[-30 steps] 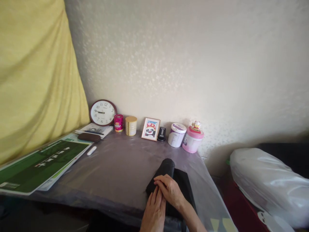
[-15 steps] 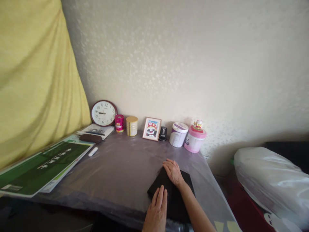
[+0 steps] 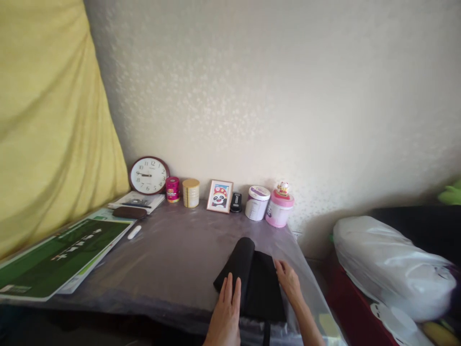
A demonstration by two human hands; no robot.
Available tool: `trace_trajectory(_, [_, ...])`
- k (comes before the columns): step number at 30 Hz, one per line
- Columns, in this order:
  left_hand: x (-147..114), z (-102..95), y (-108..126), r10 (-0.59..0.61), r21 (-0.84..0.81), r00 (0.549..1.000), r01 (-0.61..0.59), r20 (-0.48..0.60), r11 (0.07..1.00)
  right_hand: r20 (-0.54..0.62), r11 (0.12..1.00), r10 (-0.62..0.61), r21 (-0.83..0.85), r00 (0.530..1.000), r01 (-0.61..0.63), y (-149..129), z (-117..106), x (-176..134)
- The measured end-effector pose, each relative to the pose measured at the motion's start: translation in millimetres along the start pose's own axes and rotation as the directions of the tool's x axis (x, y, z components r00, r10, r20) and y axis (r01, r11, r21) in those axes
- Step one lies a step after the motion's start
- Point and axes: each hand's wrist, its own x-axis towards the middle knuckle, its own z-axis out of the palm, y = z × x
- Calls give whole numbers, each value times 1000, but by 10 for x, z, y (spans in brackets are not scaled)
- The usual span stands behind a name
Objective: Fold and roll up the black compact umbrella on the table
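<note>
A folded black cloth (image 3: 264, 288) lies on the table's near right part, a narrow black strap hanging from its front edge. Its left portion is raised in a rounded fold. My left hand (image 3: 226, 307) rests on that portion with fingers stretched out and nearly flat. At the cloth's right edge is my right hand (image 3: 289, 281), its fingers bent and closed on the border. The fingertips there are partly hidden.
Along the wall stand a clock (image 3: 149, 175), a pink can (image 3: 172, 189), a yellow-lidded can (image 3: 190, 193), a panda picture frame (image 3: 219, 195), a white tub (image 3: 257, 203) and a pink tub (image 3: 279, 208). Green-covered papers (image 3: 72, 252) lie left; a plastic bag (image 3: 392, 264) sits right.
My right hand has moved from flat on top of the cloth to its right edge. The cloth's left part now bulges up in a fold. My left hand stays flat on it.
</note>
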Motion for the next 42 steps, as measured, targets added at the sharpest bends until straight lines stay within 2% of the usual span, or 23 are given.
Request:
trace_trajectory(3, [-19, -19, 20, -26, 5, 1000, 26, -7, 1000, 37, 997, 10, 81, 999, -13, -13, 23, -165])
trace_trajectory(9, [-48, -79, 90, -63, 61, 998, 63, -13, 996, 37, 993, 11, 115, 999, -15, -196, 29, -299])
trace_trajectory(13, [-44, -90, 114, -78, 20, 997, 79, -13, 997, 115, 979, -46, 203, 992, 21, -359, -15, -291])
trace_trajectory(16, [-38, -105, 126, -83, -7, 997, 83, -4, 997, 131, 955, -99, 292, 986, 57, -556, -5, -256])
trace_trajectory(20, [-17, -111, 130, -96, 8, 995, 96, 35, 995, 140, 930, -111, 363, 984, 53, -827, 99, -193])
trace_trajectory(23, [20, -65, 81, -87, -27, 996, 87, 23, 996, 158, 922, -121, 384, 980, 52, -968, 217, -151])
trace_trajectory(29, [86, 50, -77, -39, -61, 999, 41, 34, 997, 229, 957, -84, 289, 970, 15, -1104, 454, -101])
trace_trajectory(34, [82, 35, -87, -47, -27, 998, 48, 34, 998, 284, 984, -64, 175, 957, 14, -1139, 618, -78])
trace_trajectory(42, [24, -46, -117, -103, 8, 991, 102, 85, 995, 359, 992, -78, 117, 930, 38, -1175, 686, -59])
